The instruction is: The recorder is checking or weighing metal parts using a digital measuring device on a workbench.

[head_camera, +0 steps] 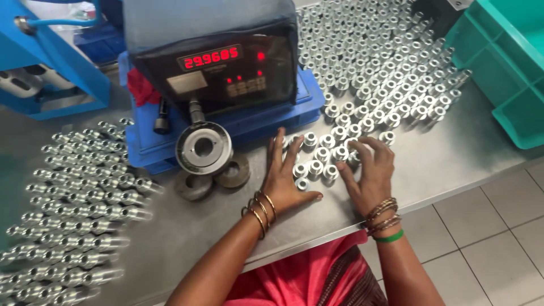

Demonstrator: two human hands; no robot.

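Grey sheet-metal surface (453, 164) runs across the frame, pale tiled floor showing at lower right.

Small cluster of short, shiny, silver metal bushes (321, 161), standing on end, sits at centre frame, between the two hands. Left hand (285, 178) lies flat and spread on the surface, fingers stretched toward the cluster's left edge, gripping nothing. Right hand (369, 170) is curled loosely over the cluster's right side, fingertips on the bushes; whether it has one pinched I cannot tell.

Outward, upper right: a dense field of the same upright silver bushes (385, 62), packed in rows, joins the cluster. Far left of frame: a second mass of longer silver metal fittings lying on their sides in rows (73, 209).

Judged from the lie of things: the big upright stock looks largely undrawn, only the near cluster is pulled out, and the laid-down rows at left may be handled pieces. Much appears left.

Upper centre: dark box with red digit display (218, 65) on a blue base, a round steel ring fixture (203, 147) before it, two dark steel discs (212, 178) beside. Teal plastic crate (504, 68) at upper right.
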